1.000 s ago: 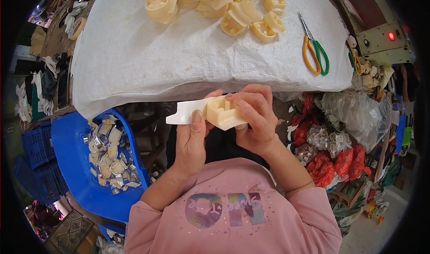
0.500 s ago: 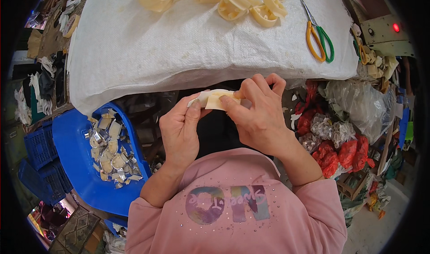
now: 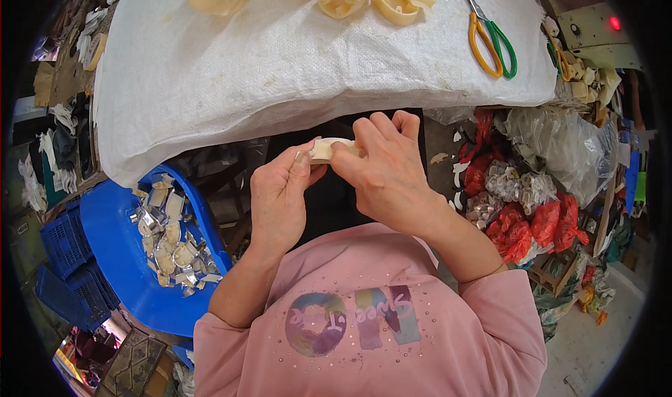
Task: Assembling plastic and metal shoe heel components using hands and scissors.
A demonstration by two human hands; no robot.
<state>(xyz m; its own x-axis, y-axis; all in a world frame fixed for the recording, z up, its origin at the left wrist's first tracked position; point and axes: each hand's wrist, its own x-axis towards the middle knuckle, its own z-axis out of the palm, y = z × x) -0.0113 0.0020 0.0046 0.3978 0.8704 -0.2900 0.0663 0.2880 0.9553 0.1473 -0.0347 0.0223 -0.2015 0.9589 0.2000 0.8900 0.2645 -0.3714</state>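
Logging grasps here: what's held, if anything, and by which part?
A pale cream piece: the left hand pinches its left end, the right hand holds its right end, where the exact contact is hidden.

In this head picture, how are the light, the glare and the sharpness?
In the head view, the corners are black from the fisheye lens; the white sheet is bright, with darkness below its near edge; the red lamp glows; silvery pieces glint; the left hand and right hand look fairly sharp.
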